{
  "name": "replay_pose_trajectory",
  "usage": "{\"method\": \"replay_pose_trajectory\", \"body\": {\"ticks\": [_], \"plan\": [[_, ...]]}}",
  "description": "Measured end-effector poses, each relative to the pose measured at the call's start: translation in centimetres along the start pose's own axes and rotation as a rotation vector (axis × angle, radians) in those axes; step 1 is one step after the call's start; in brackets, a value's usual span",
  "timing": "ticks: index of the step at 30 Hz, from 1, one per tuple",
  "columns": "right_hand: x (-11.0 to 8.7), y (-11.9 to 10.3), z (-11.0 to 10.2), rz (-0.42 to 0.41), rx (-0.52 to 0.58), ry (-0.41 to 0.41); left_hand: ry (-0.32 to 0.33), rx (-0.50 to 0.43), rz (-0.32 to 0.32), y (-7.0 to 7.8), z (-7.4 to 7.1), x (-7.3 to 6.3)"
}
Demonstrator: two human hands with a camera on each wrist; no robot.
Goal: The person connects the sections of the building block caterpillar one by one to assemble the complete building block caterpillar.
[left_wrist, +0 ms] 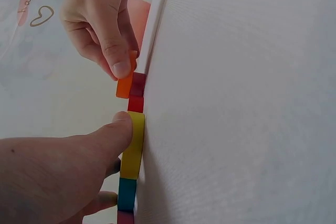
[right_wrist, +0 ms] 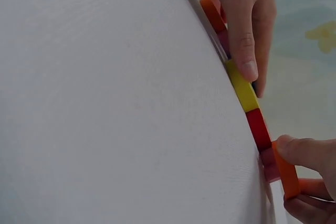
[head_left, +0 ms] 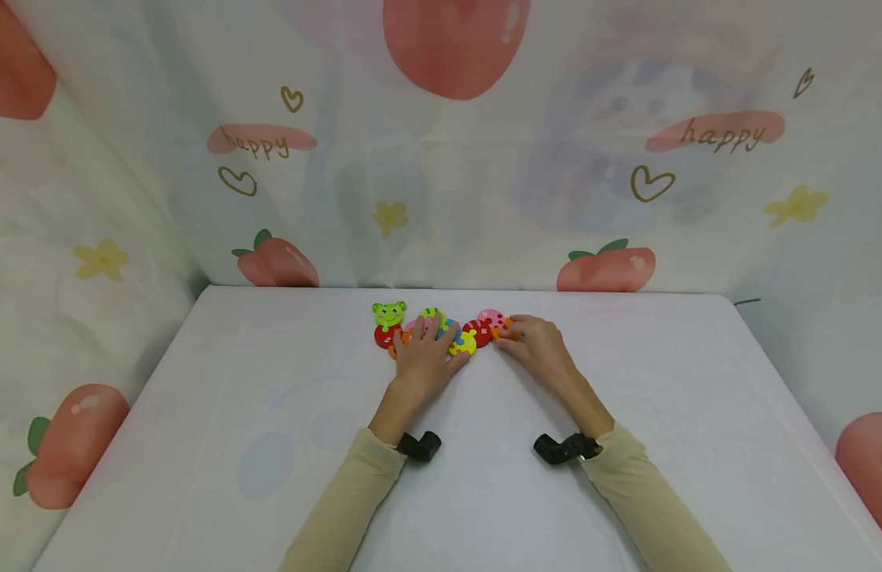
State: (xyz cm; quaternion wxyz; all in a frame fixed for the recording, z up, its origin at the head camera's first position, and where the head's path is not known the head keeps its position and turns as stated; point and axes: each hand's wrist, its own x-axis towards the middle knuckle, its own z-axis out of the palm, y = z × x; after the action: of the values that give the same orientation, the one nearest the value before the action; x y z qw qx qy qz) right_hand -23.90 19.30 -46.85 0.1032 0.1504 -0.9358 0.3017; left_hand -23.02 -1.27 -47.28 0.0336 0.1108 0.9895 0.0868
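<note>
A wooden caterpillar puzzle of round, numbered pieces lies in a wavy row near the table's far edge. At its left end is a green smiling head piece point(head_left: 388, 314), joined to a red piece point(head_left: 384, 338). My left hand point(head_left: 422, 367) rests with spread fingers across the middle pieces, partly hiding them; its thumb touches the yellow piece point(left_wrist: 134, 145). At the row's right end, my right hand point(head_left: 545, 349) pinches an orange puzzle piece point(right_wrist: 286, 171) between thumb and fingers. That piece meets the pink piece point(head_left: 491, 318), which adjoins a red piece point(head_left: 477, 334).
A white cloth covers the table point(head_left: 477, 492). Just behind the puzzle stands a printed fabric backdrop point(head_left: 455, 199), with more fabric at both sides. Each wrist wears a black camera on a strap, such as the right wrist camera point(head_left: 564, 449).
</note>
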Motion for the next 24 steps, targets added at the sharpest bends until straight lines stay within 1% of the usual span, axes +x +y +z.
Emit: {"method": "replay_pose_trajectory", "body": {"ticks": [6,11,13,15,17,19,21,23,24], "plan": [[-0.2,0.3,0.3,0.041,0.014,-0.033,-0.002,0.007,-0.004,0.0,-0.1,-0.1],[-0.2,0.5,0.3,0.045,0.009,-0.056,-0.008,0.019,-0.009,0.1,-0.1,-0.2],[-0.2,0.6,0.3,0.05,0.004,-0.065,-0.02,0.011,-0.007,0.0,-0.3,-0.2],[-0.3,0.6,0.2,0.064,0.001,-0.073,-0.036,-0.021,-0.001,-0.4,-0.8,-0.2],[-0.5,0.7,0.0,0.077,0.0,-0.08,-0.049,-0.086,0.016,-1.3,-1.5,-0.2],[-0.8,0.9,-0.2,0.086,0.0,-0.085,-0.055,-0.152,0.032,-2.6,-2.4,-0.3],[-1.2,1.1,-0.6,0.093,0.009,-0.092,-0.057,-0.178,0.047,-4.3,-3.1,-0.3],[-1.6,1.5,-1.0,0.099,0.009,-0.098,-0.089,-0.187,0.053,-5.9,-3.7,-0.4],[-1.9,1.7,-1.2,0.104,0.012,-0.1,-0.115,-0.184,0.054,-6.6,-3.8,-0.4]]}}
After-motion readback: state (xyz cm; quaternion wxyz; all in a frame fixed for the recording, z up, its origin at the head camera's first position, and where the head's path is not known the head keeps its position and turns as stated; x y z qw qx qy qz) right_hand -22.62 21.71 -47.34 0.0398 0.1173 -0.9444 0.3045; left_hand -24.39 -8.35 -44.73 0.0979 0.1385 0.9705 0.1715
